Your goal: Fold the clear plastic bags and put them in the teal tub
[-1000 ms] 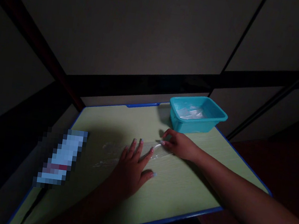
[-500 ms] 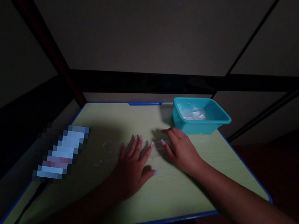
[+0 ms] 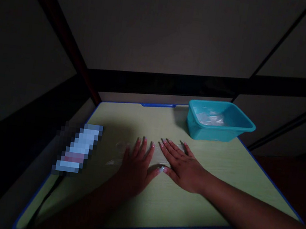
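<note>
A clear plastic bag (image 3: 158,156) lies flattened across the middle of the pale green table (image 3: 174,207). My left hand (image 3: 136,168) rests palm down over its left part, fingers spread. On its right part lies my right hand (image 3: 187,167), also palm down with fingers stretched out. The two thumb tips meet or nearly meet just below the bag. Part of the bag is hidden under both hands, and its left end shows as a faint, crinkled outline.
A turquoise plastic basket (image 3: 215,134) stands at the table's back right, with clear plastic bags (image 3: 211,118) inside. At the left edge is a blurred-out phone-like screen (image 3: 81,146) with a dark cable (image 3: 46,198). Behind the table rises a panelled wall (image 3: 165,37).
My right hand has gone from curled fingers near the bag's right end to lying flat on it, closer to my left hand. The view has shifted slightly left.
</note>
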Demonstrator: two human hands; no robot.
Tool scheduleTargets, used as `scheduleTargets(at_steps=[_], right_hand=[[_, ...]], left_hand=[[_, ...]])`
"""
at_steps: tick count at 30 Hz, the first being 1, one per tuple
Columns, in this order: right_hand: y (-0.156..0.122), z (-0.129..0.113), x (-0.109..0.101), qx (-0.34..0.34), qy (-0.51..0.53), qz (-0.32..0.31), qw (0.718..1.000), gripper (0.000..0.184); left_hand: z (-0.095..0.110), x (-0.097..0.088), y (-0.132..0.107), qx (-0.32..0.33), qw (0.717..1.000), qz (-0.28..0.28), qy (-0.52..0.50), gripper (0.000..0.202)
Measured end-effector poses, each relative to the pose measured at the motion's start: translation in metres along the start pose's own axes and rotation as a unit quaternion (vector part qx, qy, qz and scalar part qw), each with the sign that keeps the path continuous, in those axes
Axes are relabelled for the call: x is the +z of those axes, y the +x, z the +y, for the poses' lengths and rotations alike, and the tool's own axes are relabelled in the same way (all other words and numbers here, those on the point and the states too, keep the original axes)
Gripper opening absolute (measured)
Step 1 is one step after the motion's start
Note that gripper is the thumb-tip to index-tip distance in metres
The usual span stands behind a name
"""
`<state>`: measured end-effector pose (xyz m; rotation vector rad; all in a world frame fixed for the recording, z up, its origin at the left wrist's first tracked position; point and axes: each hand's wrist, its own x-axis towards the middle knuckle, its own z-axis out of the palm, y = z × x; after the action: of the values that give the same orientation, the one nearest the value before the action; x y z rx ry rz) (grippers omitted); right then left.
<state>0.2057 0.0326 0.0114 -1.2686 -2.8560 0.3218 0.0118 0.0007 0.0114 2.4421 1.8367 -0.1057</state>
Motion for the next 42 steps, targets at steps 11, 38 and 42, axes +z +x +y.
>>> scheduleTargets(at_steps=[11,38,42], right_hand=[[-0.003,0.005,0.003,0.01,0.006,0.003,1.0,0.066],[0.007,0.018,-0.021,0.106,-0.01,0.155,0.982,0.032],[0.01,0.02,-0.023,0.151,-0.051,0.152,0.976,0.024]], left_hand=[[-0.05,-0.002,0.009,-0.217,0.976,0.004,0.004,0.079],[-0.022,-0.001,0.012,0.152,0.985,0.061,-0.049,0.067],[-0.015,-0.003,0.009,0.166,0.985,0.001,-0.044,0.068]])
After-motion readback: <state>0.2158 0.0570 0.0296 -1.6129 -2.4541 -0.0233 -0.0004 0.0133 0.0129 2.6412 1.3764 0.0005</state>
